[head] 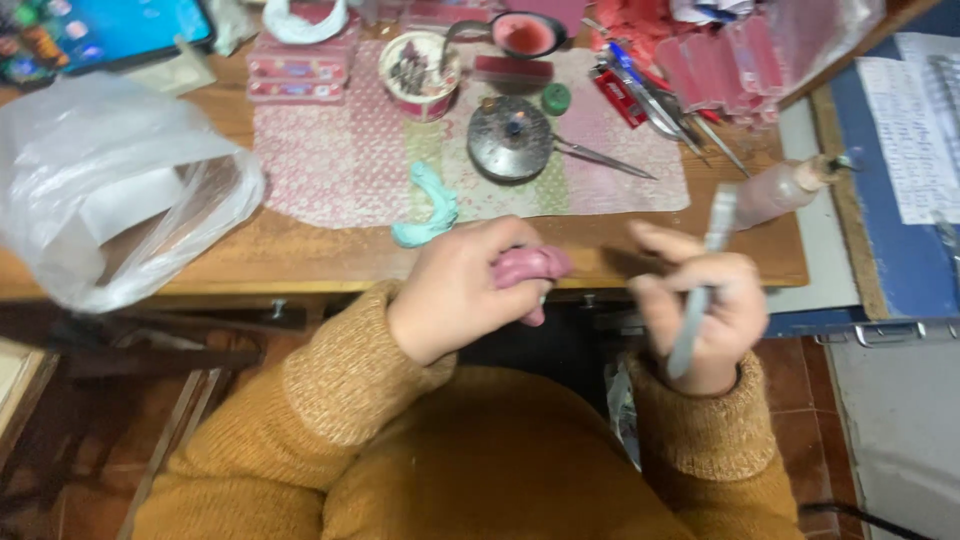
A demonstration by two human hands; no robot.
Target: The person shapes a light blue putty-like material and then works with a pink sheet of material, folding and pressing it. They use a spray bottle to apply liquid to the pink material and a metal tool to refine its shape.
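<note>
Fingers of our left hand (455,295) close in a tight grip around a pink wax lump (530,268), held just off the near edge of the wooden surface (300,255). Our right hand (700,310) wraps shut on a blurred grey tool (700,290), right of the lump. Beyond the lump lie a teal mould (428,208) and a round metal lid (511,138).
</note>
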